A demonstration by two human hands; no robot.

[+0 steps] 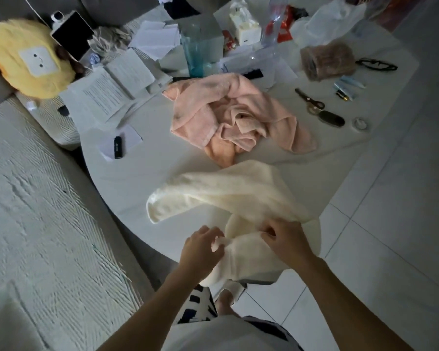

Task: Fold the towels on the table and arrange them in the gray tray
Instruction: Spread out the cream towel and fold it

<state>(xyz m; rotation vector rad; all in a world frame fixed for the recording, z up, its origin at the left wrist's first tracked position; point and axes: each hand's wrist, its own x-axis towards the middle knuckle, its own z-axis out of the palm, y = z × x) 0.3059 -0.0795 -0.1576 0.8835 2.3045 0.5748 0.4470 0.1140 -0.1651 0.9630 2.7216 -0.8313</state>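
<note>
Two towels on the white bench (127,183): one cream towel (228,193), one pink towel (238,115). Cream towel at the near edge, partly overhanging, its hem pinched between both hands; left hand (200,247) and right hand (287,239) fingers closed on the plush cloth. Pink towel crumpled in a soft heap just beyond the cream towel, untouched.

Cream towel (228,191), pink towel (233,115)

yellow plush (31,55) far left | scissors (311,101) right | papers (117,82) | glasses (376,64)
</note>
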